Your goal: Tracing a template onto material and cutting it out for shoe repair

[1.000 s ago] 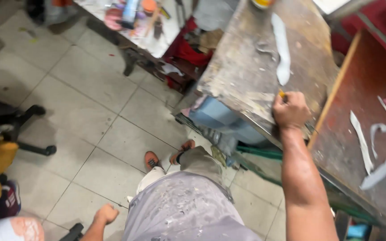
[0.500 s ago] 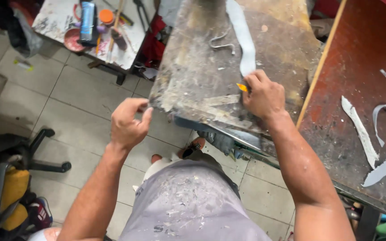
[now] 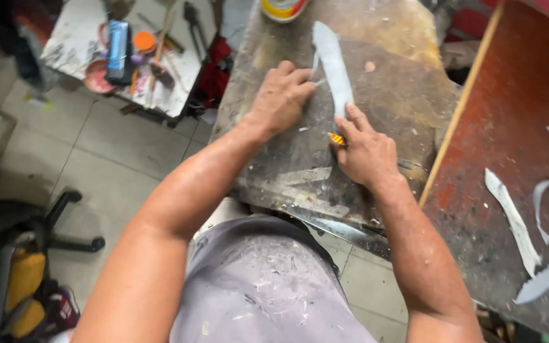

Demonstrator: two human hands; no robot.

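Head view: I press left hand (image 3: 281,95) fingers flat beside the grey strip (image 3: 333,63); right hand (image 3: 365,152) fingers stay clamped on the yellow-handled cutter (image 3: 336,139), cutting steadily.

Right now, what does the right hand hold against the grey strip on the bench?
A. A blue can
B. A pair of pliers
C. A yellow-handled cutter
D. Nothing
C: the right hand grips a small yellow-and-orange cutter at the near end of the grey strip.
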